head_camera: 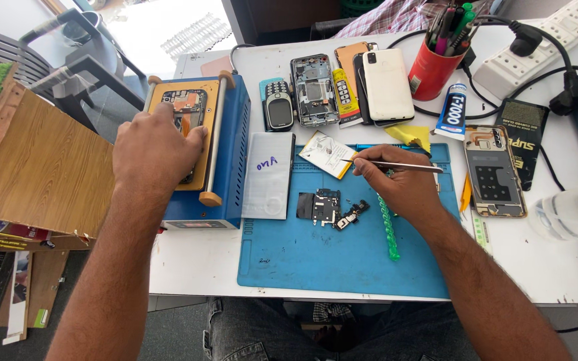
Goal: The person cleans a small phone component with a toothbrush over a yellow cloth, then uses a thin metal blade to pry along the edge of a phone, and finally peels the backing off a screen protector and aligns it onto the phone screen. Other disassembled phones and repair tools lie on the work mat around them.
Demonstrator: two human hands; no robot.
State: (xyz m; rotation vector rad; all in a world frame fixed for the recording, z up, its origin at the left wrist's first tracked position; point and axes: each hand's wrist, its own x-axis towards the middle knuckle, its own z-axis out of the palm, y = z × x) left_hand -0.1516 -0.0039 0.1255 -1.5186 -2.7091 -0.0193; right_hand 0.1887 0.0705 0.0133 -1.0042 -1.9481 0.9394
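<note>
From the head camera, the left hand (152, 148) lies flat, fingers spread, on an opened phone (185, 110) that sits on the orange plate of a blue heating machine (225, 147) at the left of the white worktop (202, 264). That grip is apart, pressing down and not closed round anything. The right hand (396, 184) has its grip clamped on a pair of metal tweezers (396, 164), whose tip points left toward a small white and yellow part (326, 154) at the top edge of the blue mat (342, 261).

Below the tweezers, on the mat, lie a dark circuit board (321, 206) and a small connector piece (350, 216), close together. A green beaded strip (389, 230) runs down beside the right wrist.

To do this well, I judge the left palm should keep even pressure so the phone does not slide on the plate, while the tweezers stay low and light. Their tip looks fine, so a shallow angle would spare the thin part from scratches. The loose board pieces sit near the right hand and could be nudged by it.
</note>
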